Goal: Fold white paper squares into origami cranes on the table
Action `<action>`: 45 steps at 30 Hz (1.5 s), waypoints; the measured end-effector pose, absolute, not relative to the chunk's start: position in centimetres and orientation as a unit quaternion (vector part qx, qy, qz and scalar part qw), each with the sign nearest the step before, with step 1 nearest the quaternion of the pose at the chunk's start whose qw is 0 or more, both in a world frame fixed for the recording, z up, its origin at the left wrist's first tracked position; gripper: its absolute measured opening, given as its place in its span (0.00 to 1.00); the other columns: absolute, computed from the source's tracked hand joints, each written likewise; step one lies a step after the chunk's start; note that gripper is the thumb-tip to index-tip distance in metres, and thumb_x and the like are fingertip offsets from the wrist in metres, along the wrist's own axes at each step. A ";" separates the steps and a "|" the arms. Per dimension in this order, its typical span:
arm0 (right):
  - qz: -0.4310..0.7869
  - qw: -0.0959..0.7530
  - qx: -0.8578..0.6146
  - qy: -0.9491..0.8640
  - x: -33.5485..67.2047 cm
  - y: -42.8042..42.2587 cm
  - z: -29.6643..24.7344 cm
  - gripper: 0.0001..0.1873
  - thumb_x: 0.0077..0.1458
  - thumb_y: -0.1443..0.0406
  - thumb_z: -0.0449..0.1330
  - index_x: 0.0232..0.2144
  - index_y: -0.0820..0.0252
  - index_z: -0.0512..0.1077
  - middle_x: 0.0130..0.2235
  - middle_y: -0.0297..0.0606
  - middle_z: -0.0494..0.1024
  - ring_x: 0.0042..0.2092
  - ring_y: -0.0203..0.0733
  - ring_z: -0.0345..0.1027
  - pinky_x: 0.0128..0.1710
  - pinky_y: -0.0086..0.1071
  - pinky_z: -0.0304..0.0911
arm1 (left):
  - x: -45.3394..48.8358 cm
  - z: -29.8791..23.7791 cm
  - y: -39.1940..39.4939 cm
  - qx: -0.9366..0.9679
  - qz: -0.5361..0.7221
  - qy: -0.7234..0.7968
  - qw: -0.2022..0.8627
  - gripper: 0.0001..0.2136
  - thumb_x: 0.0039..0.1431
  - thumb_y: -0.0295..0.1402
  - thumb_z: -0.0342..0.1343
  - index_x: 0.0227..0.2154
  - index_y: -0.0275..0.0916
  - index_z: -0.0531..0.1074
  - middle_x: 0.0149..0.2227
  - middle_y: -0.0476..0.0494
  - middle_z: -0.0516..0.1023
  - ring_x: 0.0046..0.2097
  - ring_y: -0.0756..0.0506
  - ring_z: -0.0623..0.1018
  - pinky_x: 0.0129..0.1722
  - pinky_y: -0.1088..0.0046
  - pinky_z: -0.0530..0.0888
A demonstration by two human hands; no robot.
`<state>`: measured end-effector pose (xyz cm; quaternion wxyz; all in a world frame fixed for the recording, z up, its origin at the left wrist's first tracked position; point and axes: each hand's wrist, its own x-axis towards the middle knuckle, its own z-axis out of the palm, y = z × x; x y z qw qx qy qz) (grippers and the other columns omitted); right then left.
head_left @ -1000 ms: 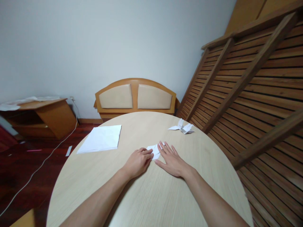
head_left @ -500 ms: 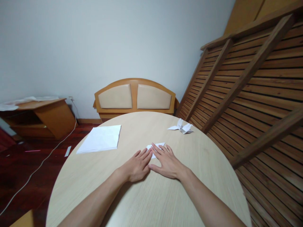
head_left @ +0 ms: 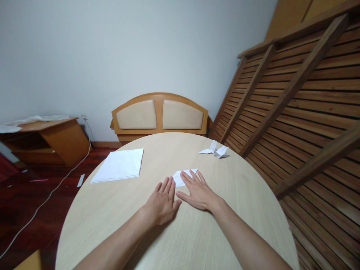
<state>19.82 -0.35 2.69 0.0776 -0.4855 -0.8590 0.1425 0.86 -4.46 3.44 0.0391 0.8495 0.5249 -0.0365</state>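
Round pale wood-grain table (head_left: 180, 240), carrying all the items below. Left hand (head_left: 163, 200): palm down on the table just nearer than the folded white paper (head_left: 178, 175), fingers straight and together, gripping nothing, tips at the paper's near-left edge; contact cannot be told. Right hand (head_left: 198, 191): palm down just right of the left hand, fingers spread and released, tips pressing flat on the paper's right part. Folded white paper: flat, small, at the table's middle, half covered by the right fingers. Stack of white sheets (head_left: 119, 169): left of the folded paper and slightly farther, well apart. Finished paper figure (head_left: 216, 151): beyond the folded paper to the right, near the table's far rim. Padded wooden headboard (head_left: 159, 116): past the folded paper, against the wall. Slatted wooden frame (head_left: 295, 112): far right of the folded paper, leaning.
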 end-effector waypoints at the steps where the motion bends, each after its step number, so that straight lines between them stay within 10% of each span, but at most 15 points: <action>1: 0.138 0.076 -0.495 -0.854 19.8 -0.4 2.7 0.51 0.58 0.35 0.40 0.70 0.63 0.45 0.72 0.41 0.44 0.71 0.61 0.30 0.68 0.53 0.22 | 1.0 3.7 -4.6 0.840 -0.052 0.538 0.032 0.32 0.70 0.44 0.36 0.67 0.22 0.50 0.69 0.25 0.45 0.70 0.33 0.46 0.66 0.51 0.53; 9: 0.119 0.085 -0.523 -0.840 19.7 -0.3 2.3 0.54 0.55 0.33 0.42 0.70 0.64 0.46 0.72 0.43 0.45 0.71 0.65 0.32 0.67 0.55 0.26 | 1.4 4.6 -4.6 0.746 -0.031 0.663 -0.057 0.29 0.68 0.39 0.41 0.63 0.17 0.57 0.65 0.16 0.56 0.68 0.25 0.54 0.59 0.44 0.64; 19: 0.051 0.132 -0.473 -0.870 19.1 -1.1 2.5 0.36 0.59 0.53 0.53 0.67 0.57 0.56 0.68 0.42 0.59 0.64 0.58 0.52 0.65 0.53 0.39 | 2.0 1.5 -1.3 0.851 0.095 0.516 0.021 0.27 0.69 0.33 0.35 0.68 0.29 0.49 0.70 0.37 0.50 0.71 0.41 0.50 0.68 0.58 0.53; 26: 0.109 0.080 -0.498 -0.857 19.5 -0.6 2.0 0.39 0.64 0.50 0.45 0.70 0.62 0.46 0.71 0.39 0.47 0.72 0.56 0.31 0.68 0.53 0.31 | 2.2 0.8 -1.1 0.844 0.078 0.529 0.036 0.27 0.71 0.38 0.34 0.67 0.29 0.52 0.70 0.34 0.49 0.71 0.39 0.50 0.68 0.56 0.53; 32: 0.113 0.057 -0.550 -0.826 21.8 0.9 1.4 0.35 0.65 0.55 0.42 0.70 0.60 0.46 0.72 0.36 0.44 0.72 0.55 0.33 0.68 0.55 0.33 | 2.1 1.0 -1.1 0.844 0.082 0.527 0.050 0.29 0.70 0.42 0.36 0.67 0.28 0.51 0.70 0.34 0.49 0.71 0.39 0.50 0.67 0.55 0.54; 45: 0.126 0.281 -0.457 -0.834 24.0 2.8 1.1 0.24 0.59 0.71 0.53 0.58 0.58 0.70 0.51 0.44 0.75 0.54 0.46 0.66 0.57 0.41 0.60 | 2.2 1.3 -1.6 0.833 0.082 0.545 0.043 0.30 0.69 0.44 0.37 0.67 0.29 0.52 0.70 0.36 0.52 0.70 0.35 0.51 0.67 0.50 0.52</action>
